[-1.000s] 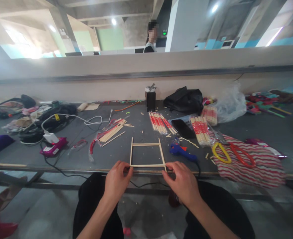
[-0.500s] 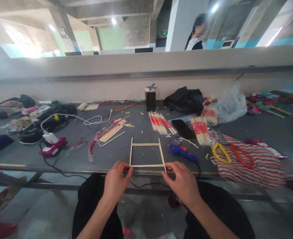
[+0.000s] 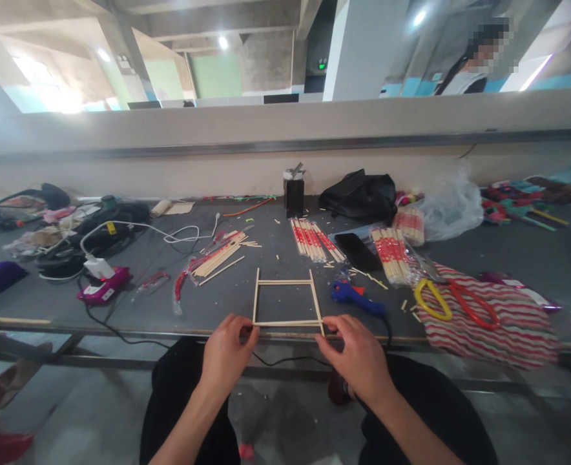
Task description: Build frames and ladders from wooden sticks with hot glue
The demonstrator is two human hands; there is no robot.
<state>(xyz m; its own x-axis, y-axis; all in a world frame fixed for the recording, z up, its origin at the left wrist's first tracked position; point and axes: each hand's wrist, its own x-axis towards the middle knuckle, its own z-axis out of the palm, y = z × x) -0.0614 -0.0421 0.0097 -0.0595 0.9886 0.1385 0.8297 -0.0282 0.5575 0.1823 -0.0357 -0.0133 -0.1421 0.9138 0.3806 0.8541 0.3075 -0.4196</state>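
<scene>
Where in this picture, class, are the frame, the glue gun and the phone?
Frame (image 3: 288, 323): head view, middle of its near side.
Glue gun (image 3: 358, 298): head view, its blue body.
Phone (image 3: 358, 252): head view, its dark face.

One head-worn camera faces forward — and down over a table (image 3: 232, 297).

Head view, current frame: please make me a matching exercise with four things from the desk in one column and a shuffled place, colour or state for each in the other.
Column one
1. Stick frame
2. Glue gun
3. Phone
4. Cloth

Column two
A. Lies between red-wrapped stick bundles
B. Has wavy red and pale stripes
C. Has its near corners in the fingers of the left hand and right hand
D. Is mainly blue

Right pairs: 1-C, 2-D, 3-A, 4-B
</scene>
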